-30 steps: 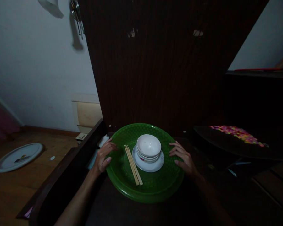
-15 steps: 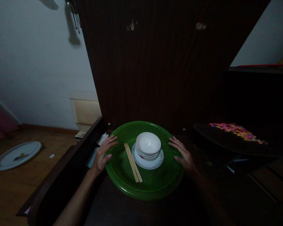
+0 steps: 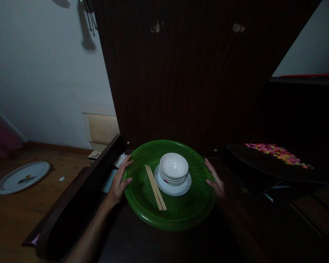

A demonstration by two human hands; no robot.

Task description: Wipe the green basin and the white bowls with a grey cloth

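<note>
A round green plastic basin (image 3: 171, 223) stands in front of me on a dark surface. My left hand (image 3: 118, 185) is on its left side, thumb over the rim and fingers along the edge. On the opposite side my right hand (image 3: 217, 183) holds the rim the same way, part of it in shadow. Inside the basin, a stack of white bowls (image 3: 174, 166) rests on a white plate (image 3: 177, 191). Wooden chopsticks (image 3: 155, 188) lie side by side to the left of the plate, pointing away from me.
A dark wooden panel (image 3: 181, 84) rises right behind the basin. To the left runs a dark wooden armrest (image 3: 79, 197), with white tissue (image 3: 121, 160) beside it. A pale round lid-like object (image 3: 13, 182) lies on the floor. Colourful small pieces (image 3: 279, 153) sit at right.
Both hands have come from hovering over the basin's edges to its rim, the left lower and the right further outward. The view has shifted slightly. The bowls, plate and chopsticks stay put in the basin.
</note>
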